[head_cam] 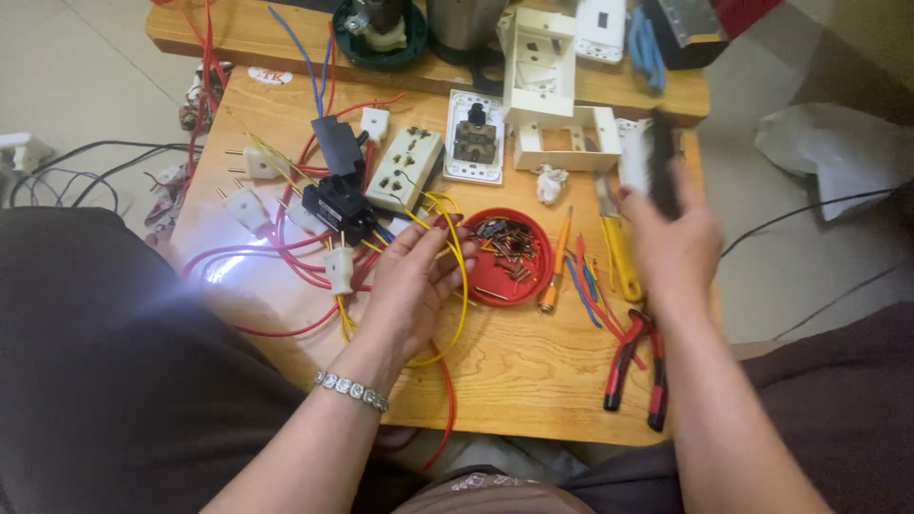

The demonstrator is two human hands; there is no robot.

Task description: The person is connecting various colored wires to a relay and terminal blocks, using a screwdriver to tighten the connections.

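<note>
We saw left hand (414,276) spread wide on yellow wire (464,286); right hand (671,238) gripped blurred, perhaps black-and-white part (650,160); wooden bench (533,371) beneath

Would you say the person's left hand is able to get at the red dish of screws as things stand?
Probably yes: the left hand lies open on the yellow wires, its fingers right beside the red dish, with nothing between them. The right hand, holding a blurred dark object, is off to the side.
</note>
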